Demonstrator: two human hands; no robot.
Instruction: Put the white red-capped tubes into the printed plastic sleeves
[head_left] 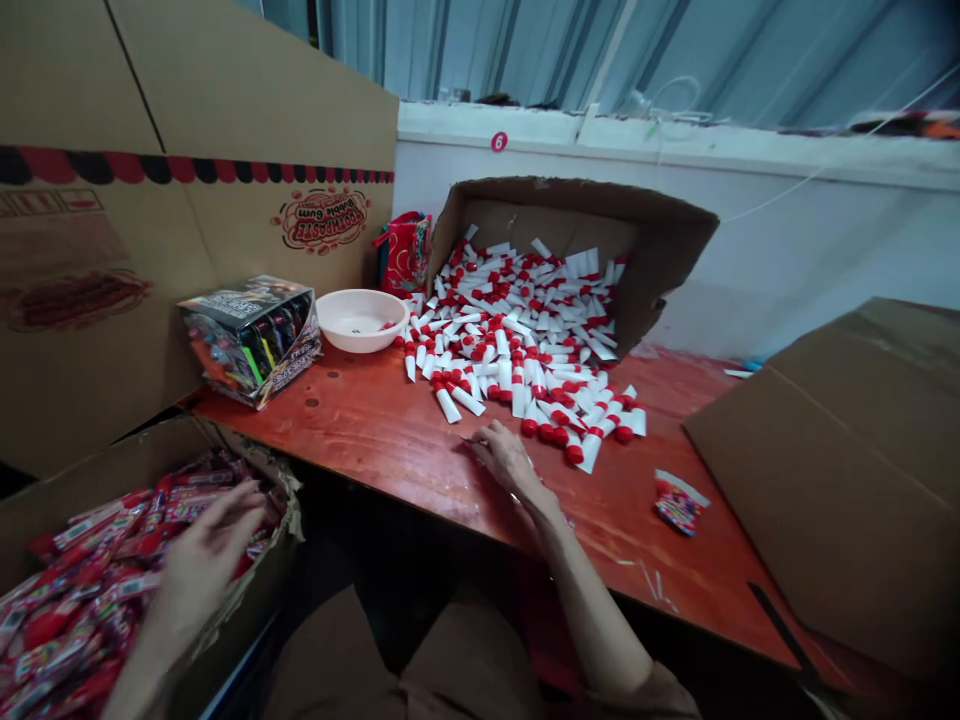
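My left hand (210,550) hovers over an open box of red wrapped packets (97,590) at the lower left, its fingers apart and nothing seen in them. On the red wooden table (360,430), my right hand (504,458) rests near the front edge with bent fingers; whether it holds anything small is hidden. Just beyond it lies a heap of white tubes with red caps (517,350). The heap spills out of a cardboard box (667,250) tipped on its side.
A pale pink bowl (362,320) stands left of the heap, beside a display box (251,340). One wrapped packet (679,502) lies on the right. Large cardboard (840,470) blocks the right side; printed cardboard (247,110) stands at the left.
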